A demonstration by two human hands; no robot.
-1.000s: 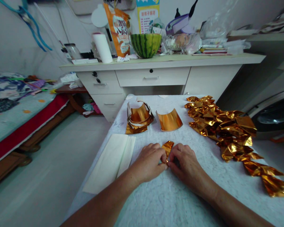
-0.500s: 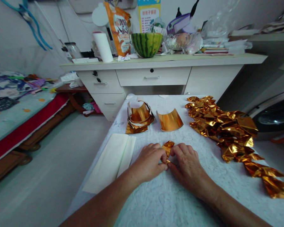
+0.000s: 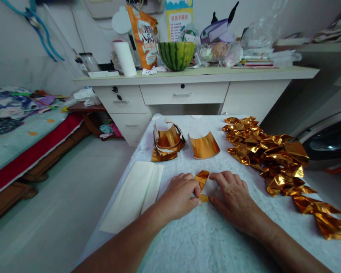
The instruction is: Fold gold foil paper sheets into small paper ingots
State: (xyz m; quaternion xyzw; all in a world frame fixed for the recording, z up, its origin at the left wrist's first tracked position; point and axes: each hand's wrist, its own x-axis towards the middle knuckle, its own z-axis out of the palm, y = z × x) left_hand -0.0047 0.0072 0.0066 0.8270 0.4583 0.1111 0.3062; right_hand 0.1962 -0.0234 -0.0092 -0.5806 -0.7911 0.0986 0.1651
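A small folded piece of gold foil paper (image 3: 201, 181) lies on the cloth-covered table (image 3: 187, 242) between my hands. My left hand (image 3: 183, 195) pinches its left side with thumb and fingers. My right hand (image 3: 231, 195) is just to the right, thumb and forefinger apart, the thumb close to the foil's lower corner; whether it touches cannot be made out. Beyond my hands lie a curved gold foil sheet (image 3: 205, 146) and a curled stack of foil sheets (image 3: 168, 140). Folded pale paper (image 3: 130, 195) rests left of my left hand.
Folded gold foil pieces (image 3: 261, 148) are heaped along the table's right side. Behind the table stands a white desk (image 3: 184, 93) bearing a half watermelon (image 3: 176, 56), a paper roll (image 3: 125, 58) and an orange pouch (image 3: 144, 40). A bed (image 3: 42, 140) is at left, a front-loading washing machine (image 3: 329, 125) at right.
My right hand has drawn slightly to the right, off the foil's middle, and its thumb and forefinger have spread. More of the foil's lower corner shows. My left hand keeps its pinch.
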